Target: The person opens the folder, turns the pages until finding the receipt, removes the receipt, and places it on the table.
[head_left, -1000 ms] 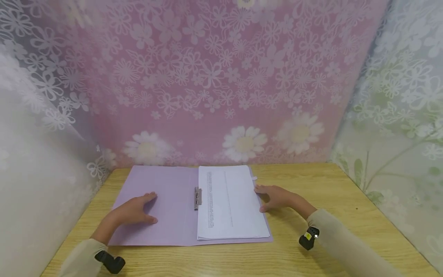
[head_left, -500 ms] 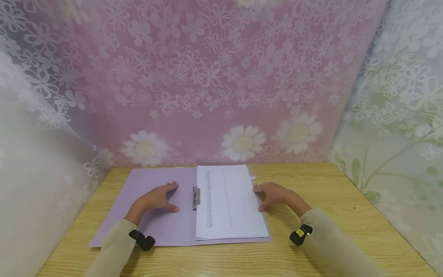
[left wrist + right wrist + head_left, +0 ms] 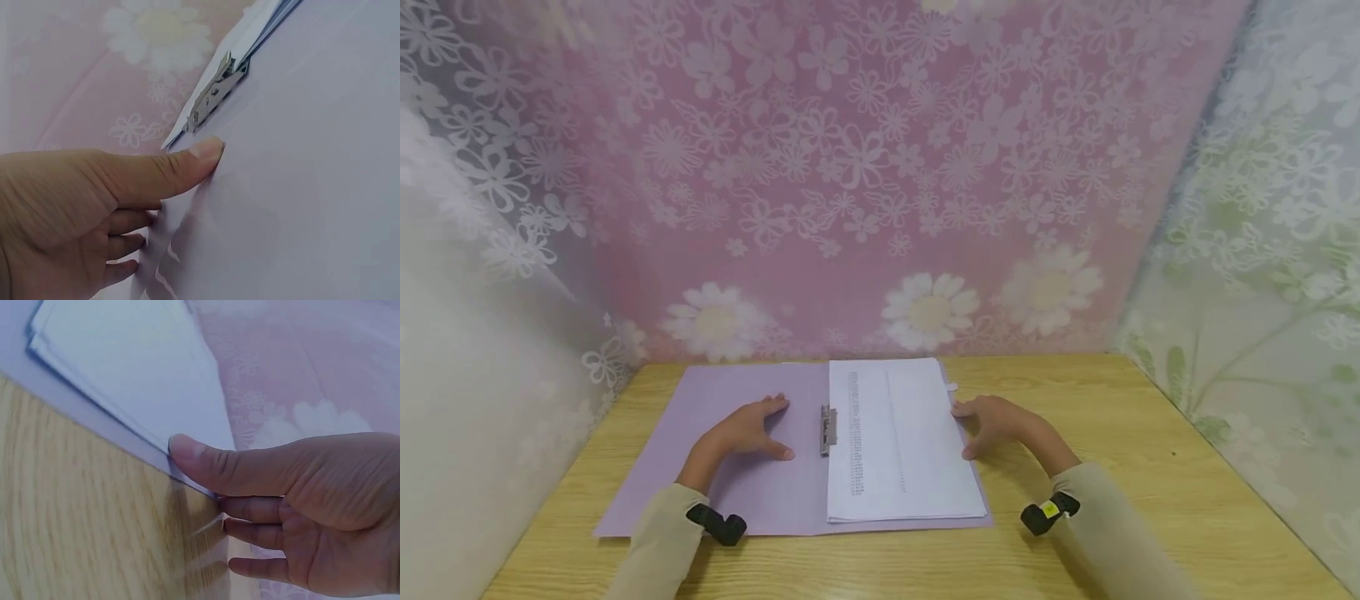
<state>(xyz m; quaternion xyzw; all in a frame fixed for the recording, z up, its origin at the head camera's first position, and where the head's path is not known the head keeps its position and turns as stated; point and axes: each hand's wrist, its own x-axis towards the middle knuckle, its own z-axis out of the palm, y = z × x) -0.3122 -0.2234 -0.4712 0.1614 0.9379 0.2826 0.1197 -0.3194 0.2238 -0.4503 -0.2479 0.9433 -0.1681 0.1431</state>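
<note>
A light purple file folder (image 3: pixel 681 412) lies spread flat on the wooden table. Its metal clip (image 3: pixel 828 431) stands along the spine, holding a stack of white printed papers (image 3: pixel 880 458) on the right half. My left hand (image 3: pixel 747 431) rests on the left cover, thumb and fingers spread apart; in the left wrist view its thumb points toward the clip and nothing is in its grasp. At the right edge of the folder, my right hand (image 3: pixel 996 425) touches the border of the papers with its thumb, and its fingers are extended farther along that edge.
The wooden table (image 3: pixel 1120 417) reaches back to a pink flower-patterned backdrop (image 3: pixel 880 208). Pale floral sheets (image 3: pixel 1285 292) close off both sides. A small white tab (image 3: pixel 952 387) sticks out from the folder's right edge.
My left hand has moved right across the cover, closer to the clip, and the left cover now lies flatter, its near corner farther left. My right hand stays at the right edge.
</note>
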